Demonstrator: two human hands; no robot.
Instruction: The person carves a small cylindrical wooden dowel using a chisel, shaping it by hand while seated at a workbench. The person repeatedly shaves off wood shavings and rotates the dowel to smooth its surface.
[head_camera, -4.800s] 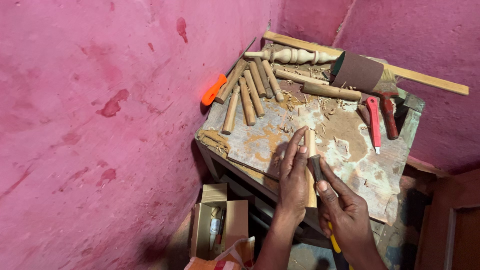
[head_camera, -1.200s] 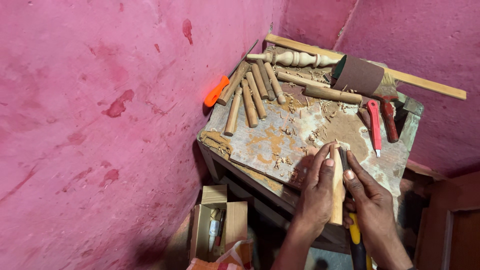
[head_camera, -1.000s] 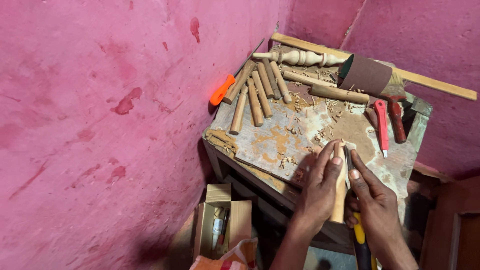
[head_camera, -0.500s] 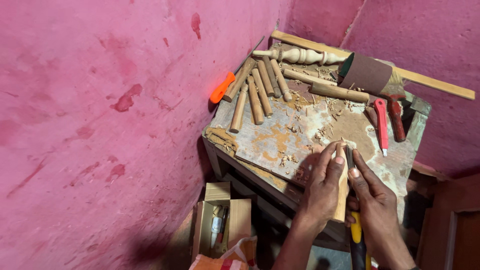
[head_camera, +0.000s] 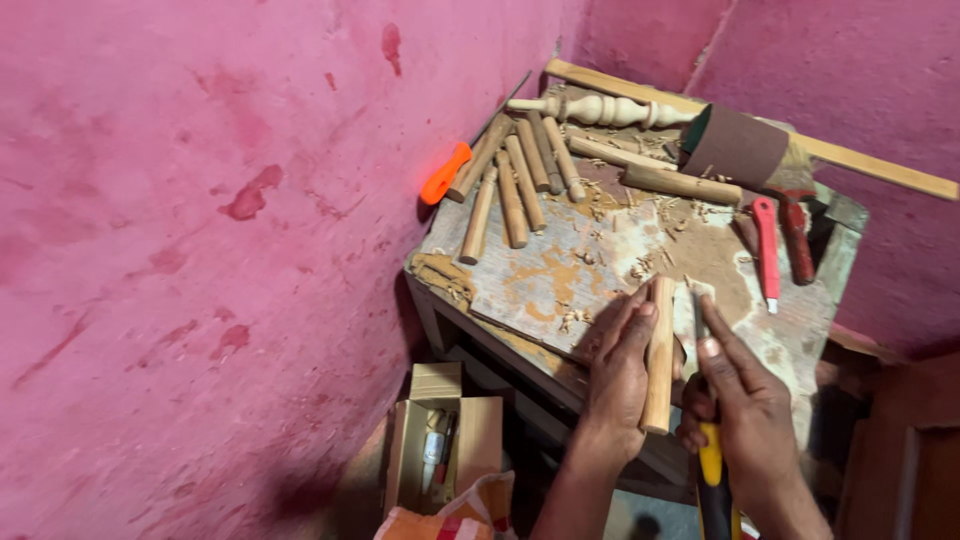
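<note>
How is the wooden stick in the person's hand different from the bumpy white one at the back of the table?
The plain stick is smooth and straight; the turned spindle has carved bulges and grooves. The plain stick is tan brown, while the turned spindle is pale, almost white. The plain stick is held by the left hand at the table's near edge; the turned spindle lies untouched along the far edge. Both are long, round pieces of wood.
</note>
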